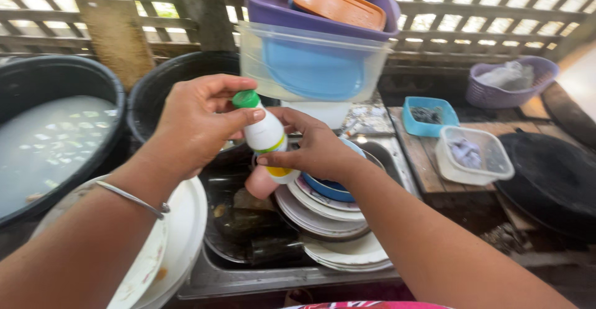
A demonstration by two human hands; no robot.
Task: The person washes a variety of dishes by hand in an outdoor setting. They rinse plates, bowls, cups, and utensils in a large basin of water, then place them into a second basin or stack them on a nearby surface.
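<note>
Gripping the small white bottle (pixel 268 136) around its lower body, the right hand (pixel 316 147) steadies it above the sink (pixel 248 278) of stacked plates (pixel 329 219), while its green cap (pixel 246 99), at 11 o'clock, is pinched by the left hand (pixel 198 122), as for twisting.

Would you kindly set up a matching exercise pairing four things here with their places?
1. bottle
2. orange lid
3. plates
4. blue tub

a. in the purple basin up top
b. stacked in the sink
c. on the wooden counter at right
d. between both hands

Pairs: 1-d, 2-a, 3-b, 4-c. The left hand pinches the cap; the right hand grips the body.
</note>
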